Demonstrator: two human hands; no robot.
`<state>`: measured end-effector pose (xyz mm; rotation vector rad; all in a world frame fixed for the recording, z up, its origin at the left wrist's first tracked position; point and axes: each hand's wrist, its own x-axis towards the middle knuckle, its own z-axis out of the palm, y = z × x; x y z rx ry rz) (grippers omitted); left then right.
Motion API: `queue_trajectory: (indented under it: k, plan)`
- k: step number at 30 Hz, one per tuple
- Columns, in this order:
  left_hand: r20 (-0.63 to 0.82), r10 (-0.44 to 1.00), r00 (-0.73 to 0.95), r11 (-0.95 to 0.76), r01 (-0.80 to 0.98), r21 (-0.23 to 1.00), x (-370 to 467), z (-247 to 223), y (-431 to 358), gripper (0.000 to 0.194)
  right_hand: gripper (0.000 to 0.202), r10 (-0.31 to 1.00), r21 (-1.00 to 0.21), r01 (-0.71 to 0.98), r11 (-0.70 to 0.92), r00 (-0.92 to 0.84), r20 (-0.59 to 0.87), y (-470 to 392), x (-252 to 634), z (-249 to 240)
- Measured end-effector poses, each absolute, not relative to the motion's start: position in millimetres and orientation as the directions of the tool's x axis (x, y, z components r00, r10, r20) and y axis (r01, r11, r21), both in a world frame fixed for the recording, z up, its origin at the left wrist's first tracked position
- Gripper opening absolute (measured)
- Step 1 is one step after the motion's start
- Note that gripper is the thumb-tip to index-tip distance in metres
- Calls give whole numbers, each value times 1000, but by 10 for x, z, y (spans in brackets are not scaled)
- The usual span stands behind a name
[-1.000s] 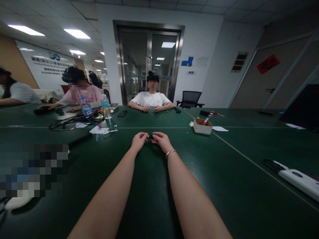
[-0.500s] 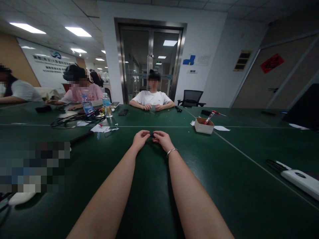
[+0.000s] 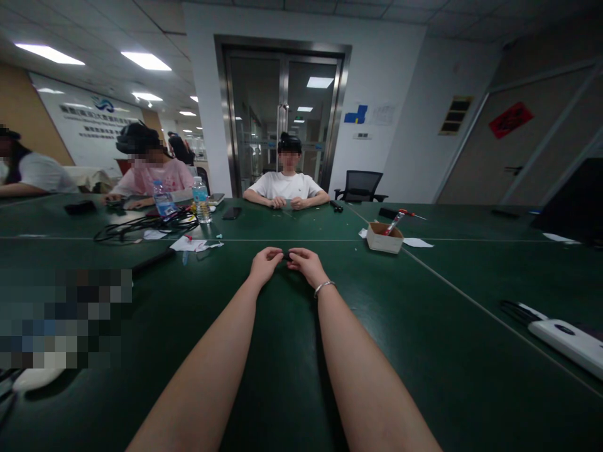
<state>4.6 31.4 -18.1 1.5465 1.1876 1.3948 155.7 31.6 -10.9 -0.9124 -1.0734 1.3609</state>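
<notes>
Both my arms reach forward over a dark green table [image 3: 396,364]. Between my fingertips is a small black object [image 3: 286,257], too small and too covered to name. My left hand [image 3: 266,263] pinches its left end between thumb and fingers. On its other side my right hand [image 3: 306,263], with a silver bangle [image 3: 324,287] at the wrist, is closed on it as well. My two hands are only a small gap apart, just above or on the tabletop; I cannot tell which.
Ahead to the right stands a small cardboard box [image 3: 385,242] with a screwdriver-like tool. Left are paper scraps [image 3: 193,243], black cables [image 3: 141,225] and two bottles [image 3: 201,201]. A white power strip [image 3: 568,339] lies at right. A person [image 3: 287,185] sits opposite; others sit left.
The view has shifted very slightly. My hands keep the same place and hold on the small black object.
</notes>
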Motion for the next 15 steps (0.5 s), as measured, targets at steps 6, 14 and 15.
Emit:
queue_trajectory:
  k: [6, 14, 15]
  plan:
    - [274, 962, -19, -269, 124, 955, 31, -167, 305, 28, 13, 994, -955, -292, 42, -83, 70, 315, 1560, -111]
    - [197, 979, -51, -194, 67, 979, 55, -158, 310, 33, 14, 994, -959, -281, 43, -80, 68, 322, 1566, -118]
    - [174, 983, -58, -170, 71, 983, 61, -150, 304, 32, 13, 995, -959, -282, 43, -79, 68, 321, 1566, -117]
